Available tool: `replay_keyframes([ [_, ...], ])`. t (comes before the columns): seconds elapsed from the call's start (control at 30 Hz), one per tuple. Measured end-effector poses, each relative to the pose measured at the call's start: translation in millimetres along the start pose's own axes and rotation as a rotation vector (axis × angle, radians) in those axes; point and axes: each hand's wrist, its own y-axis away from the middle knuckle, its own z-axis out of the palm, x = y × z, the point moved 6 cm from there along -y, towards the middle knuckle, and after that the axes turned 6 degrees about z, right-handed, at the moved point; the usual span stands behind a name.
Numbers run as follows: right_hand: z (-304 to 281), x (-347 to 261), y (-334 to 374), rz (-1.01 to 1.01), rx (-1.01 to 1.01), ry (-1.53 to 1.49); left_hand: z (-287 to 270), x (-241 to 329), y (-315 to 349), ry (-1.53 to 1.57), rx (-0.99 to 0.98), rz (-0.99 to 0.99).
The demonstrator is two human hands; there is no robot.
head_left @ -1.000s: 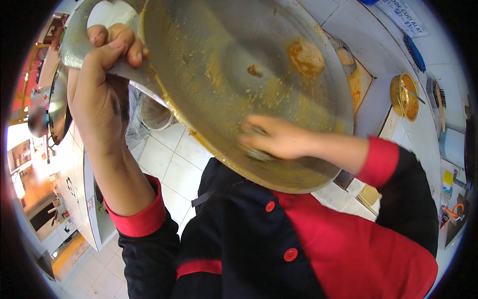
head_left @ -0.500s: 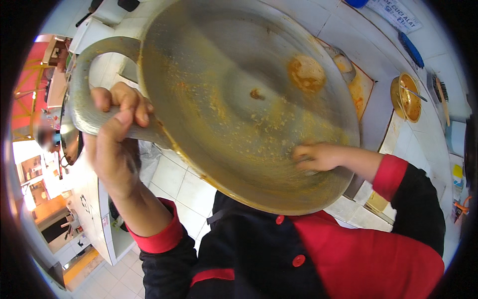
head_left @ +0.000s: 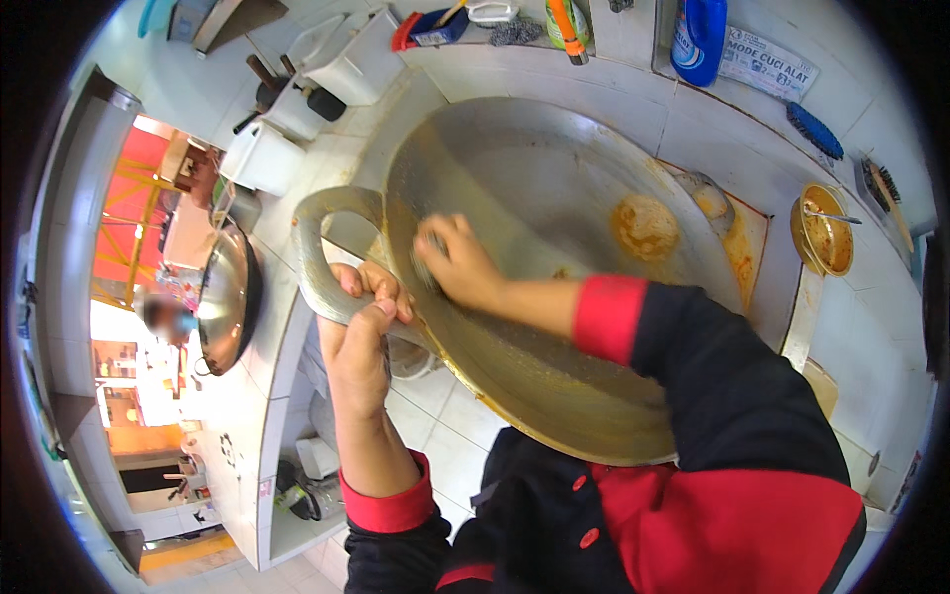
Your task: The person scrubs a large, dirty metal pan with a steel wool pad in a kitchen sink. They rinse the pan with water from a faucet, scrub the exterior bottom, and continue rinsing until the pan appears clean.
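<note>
A large, wide metal wok (head_left: pixel 554 148) is tilted in front of me, its inside smeared with yellow-brown residue. My left hand (head_left: pixel 364 332) is closed around its thick loop handle (head_left: pixel 322 262) on the left. Inside the wok, close to that handle, my right hand (head_left: pixel 463 265) presses a grey scouring pad (head_left: pixel 429 259) against the wall. The fingers cover most of the pad, so its exact kind is hard to see. A round pale-orange patch (head_left: pixel 645 228) shows on the wok's far right side.
Behind the wok are tiled sink walls and a ledge holding a blue bottle (head_left: pixel 698 42) and a steel wool scourer (head_left: pixel 517 32). A yellowish bowl with a spoon (head_left: pixel 823 233) stands at right, below brushes (head_left: pixel 814 131). Another wok (head_left: pixel 226 302) and white containers (head_left: pixel 259 158) are at left.
My right hand has swept from the wok's lower right wall to its left side by the handle. The wok sits farther right and lower in view; my left hand keeps its hold.
</note>
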Motion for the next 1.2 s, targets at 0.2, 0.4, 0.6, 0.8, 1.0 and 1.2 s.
replay_keyframes([
  [0.2, -28.1, 27.3, -96.6, 0.28, 0.322, 0.055, 14.3, -6.7, -10.1, -0.019, -0.076, -0.016],
  [0.4, -42.2, -30.7, 88.8, -0.093, -0.429, -0.013, 5.9, -8.8, -4.2, 0.047, -0.037, -0.019],
  [0.6, -64.3, -40.9, 116.6, -0.252, -0.432, -0.051, 10.2, -8.6, -3.3, 0.009, -0.073, 0.008],
  [0.8, -21.1, -12.2, -69.4, -0.383, 0.311, 0.161, 9.3, -13.5, -1.8, 0.011, -0.101, -0.028],
  [1.0, -79.0, 81.4, -210.9, 0.284, 0.56, 0.446, 13.7, -16.0, -3.9, -0.055, -0.215, -0.005],
  [1.2, -35.7, 51.3, -121.6, 0.04, 0.312, 0.401, 3.0, -20.5, -6.0, 0.026, -0.15, -0.012],
])
